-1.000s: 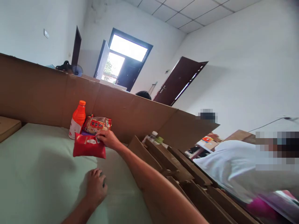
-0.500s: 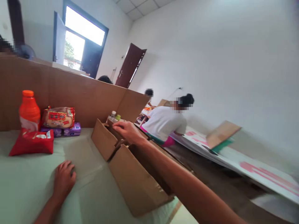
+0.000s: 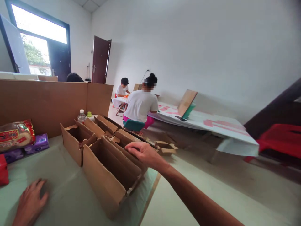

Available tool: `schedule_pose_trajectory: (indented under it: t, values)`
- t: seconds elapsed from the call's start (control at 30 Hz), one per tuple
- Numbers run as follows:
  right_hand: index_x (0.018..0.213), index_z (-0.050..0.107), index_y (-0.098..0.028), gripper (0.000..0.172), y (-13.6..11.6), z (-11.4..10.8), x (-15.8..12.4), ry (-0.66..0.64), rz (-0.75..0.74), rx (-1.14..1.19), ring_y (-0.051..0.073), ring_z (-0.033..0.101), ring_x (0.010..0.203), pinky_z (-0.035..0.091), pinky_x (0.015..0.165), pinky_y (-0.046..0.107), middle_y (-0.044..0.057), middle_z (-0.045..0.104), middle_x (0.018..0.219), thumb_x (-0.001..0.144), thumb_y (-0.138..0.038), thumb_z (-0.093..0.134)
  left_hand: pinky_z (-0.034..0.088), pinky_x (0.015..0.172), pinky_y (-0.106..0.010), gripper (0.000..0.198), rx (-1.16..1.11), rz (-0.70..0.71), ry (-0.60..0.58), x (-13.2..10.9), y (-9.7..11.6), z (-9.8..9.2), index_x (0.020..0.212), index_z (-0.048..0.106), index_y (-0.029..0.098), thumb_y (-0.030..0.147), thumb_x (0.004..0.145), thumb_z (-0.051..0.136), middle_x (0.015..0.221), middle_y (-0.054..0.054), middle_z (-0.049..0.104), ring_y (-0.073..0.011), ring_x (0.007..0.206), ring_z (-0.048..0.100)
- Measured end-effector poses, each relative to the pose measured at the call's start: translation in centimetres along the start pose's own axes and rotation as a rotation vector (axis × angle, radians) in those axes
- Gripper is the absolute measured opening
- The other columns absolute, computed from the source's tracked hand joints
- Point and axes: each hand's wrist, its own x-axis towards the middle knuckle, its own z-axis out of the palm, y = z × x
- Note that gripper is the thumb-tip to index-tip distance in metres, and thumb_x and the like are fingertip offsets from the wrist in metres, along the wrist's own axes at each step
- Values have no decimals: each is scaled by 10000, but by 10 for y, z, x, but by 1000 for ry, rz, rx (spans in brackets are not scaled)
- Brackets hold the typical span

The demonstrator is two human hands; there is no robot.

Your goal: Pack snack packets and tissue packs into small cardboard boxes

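Observation:
My left hand [image 3: 31, 201] lies on the pale green tablecloth [image 3: 63, 185], fingers apart and holding nothing. To its right stands a group of open cardboard boxes: a near long box [image 3: 103, 179], a smaller box [image 3: 74, 141] behind it and others alongside. My right hand [image 3: 145, 153] is over the right-hand boxes, by a cardboard wall. Its fingers are curled together; whether anything is between them I cannot make out. Purple packs [image 3: 37, 144], a clear bag of round biscuits [image 3: 16, 135] and part of a red packet [image 3: 3, 169] sit at the left.
A cardboard screen [image 3: 47, 97] stands along the table's back. Before it are a clear bottle [image 3: 81, 116] and a green-capped bottle [image 3: 89, 115]. A small carton [image 3: 166, 147] is on the floor. People in white shirts [image 3: 141, 105] sit beyond, by a long white-covered table [image 3: 218, 125].
The view has swung right and levelled. My right hand has moved from the boxes' far end to nearer ones on the right. My left hand still rests on the cloth.

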Motion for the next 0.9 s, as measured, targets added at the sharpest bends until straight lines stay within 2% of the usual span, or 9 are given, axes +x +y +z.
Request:
schedule_pose_trajectory:
  t: [0.13,0.27,0.37,0.47,0.53,0.63,0.7,0.8,0.9]
  values:
    - [957,765,-213,317,-5,7,-3,-9,-60,95,221,710,864,536,772,310,48,785,947,873,-384,512,502,1009,-482,469,-53,89,-37,21,42,14,1162,680,164,342,785,463,1260,-152,685,-319,1155,651]
    - [939,761,-224,269,-21,-2,15,57,-112,59,222,714,914,536,817,309,57,784,1018,865,-342,531,488,1044,-468,473,-139,138,-37,43,78,36,1226,635,167,301,789,516,1302,-142,657,-308,1197,632]
    - [965,753,-214,278,-18,-12,36,72,-21,-44,201,718,850,537,761,287,52,784,932,885,-292,499,485,1059,-457,551,-228,189,-24,59,99,57,1312,552,158,255,770,531,1322,-147,640,-300,1205,630]
    - [926,733,-179,305,3,-15,42,-25,125,-88,169,721,728,525,609,239,50,774,840,879,-207,433,470,1083,-474,671,-314,224,-2,69,115,79,1415,421,102,247,769,527,1368,-195,599,-319,1262,595]
    - [877,728,-171,296,16,-10,36,-108,162,-116,162,712,661,516,562,235,42,768,790,858,-175,433,472,1083,-497,716,-359,230,9,69,120,92,1445,367,74,254,770,524,1386,-220,581,-335,1277,583]
    - [898,750,-197,278,24,0,20,-199,147,-183,191,729,803,539,706,273,48,788,896,860,-185,474,472,1084,-525,722,-404,214,20,61,120,104,1455,368,109,229,760,523,1382,-197,596,-335,1268,593]
    - [939,762,-222,282,22,5,14,-256,118,-223,220,726,910,525,794,301,57,790,988,882,-208,487,470,1088,-532,684,-422,178,35,56,117,107,1445,392,135,230,779,515,1379,-184,605,-332,1270,595]
    - [920,766,-245,231,17,9,16,-351,73,-253,227,729,897,516,780,293,43,793,971,877,-221,541,473,1085,-539,624,-436,112,58,52,115,107,1423,424,141,260,815,500,1377,-183,610,-334,1270,598]
    - [878,765,-255,142,20,12,25,-376,40,-276,215,724,915,519,798,264,18,792,951,828,-217,638,479,1083,-533,596,-444,88,64,52,115,106,1396,465,132,270,817,502,1357,-176,626,-332,1257,607]
